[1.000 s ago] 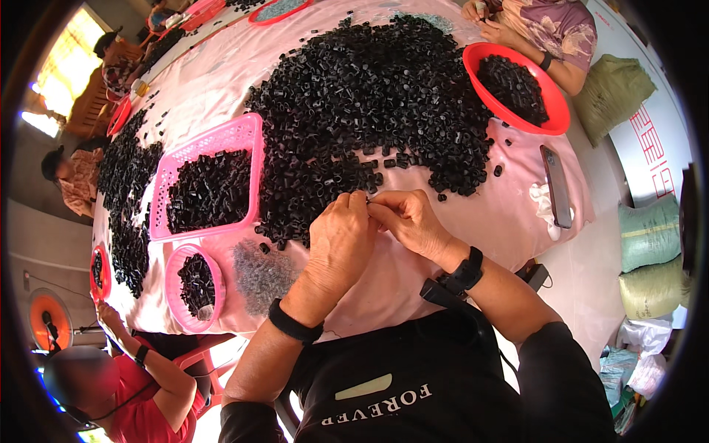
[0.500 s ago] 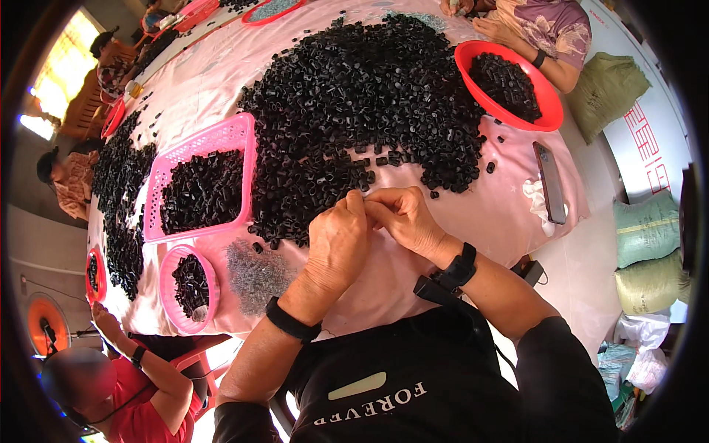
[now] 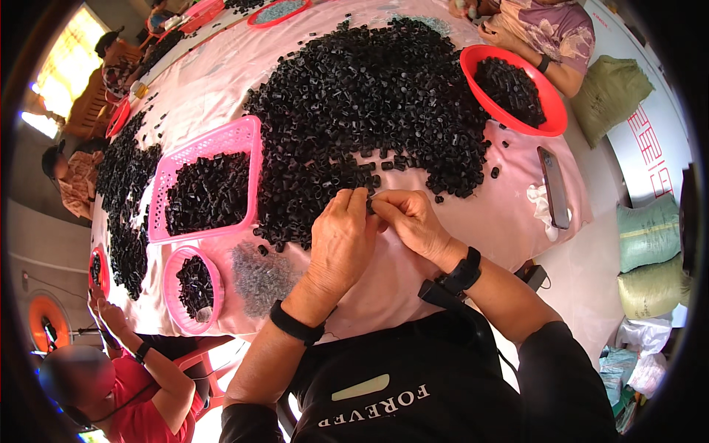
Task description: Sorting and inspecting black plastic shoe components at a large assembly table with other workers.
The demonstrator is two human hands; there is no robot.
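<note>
My left hand (image 3: 341,240) and my right hand (image 3: 419,227) meet in front of me at the near edge of a big heap of small black plastic pieces (image 3: 369,103). Between their fingertips shows a small black plastic piece (image 3: 371,206), pinched from both sides and mostly covered by the fingers. Whether anything else is in the pinch is hidden. Left of my left hand lies a patch of tiny transparent pieces (image 3: 264,279) on the pink tablecloth (image 3: 369,295).
Black pieces fill a pink rectangular basket (image 3: 254,177), a round pink basket (image 3: 171,292) and a red bowl (image 3: 550,122). A phone (image 3: 555,188) lies by a crumpled tissue (image 3: 541,203) at right. Co-workers sit around the table; full sacks (image 3: 646,232) stand at right.
The black piece now shows between my fingertips, where it was hidden before. My left-hand fingers have shifted slightly. The whole view has moved a little.
</note>
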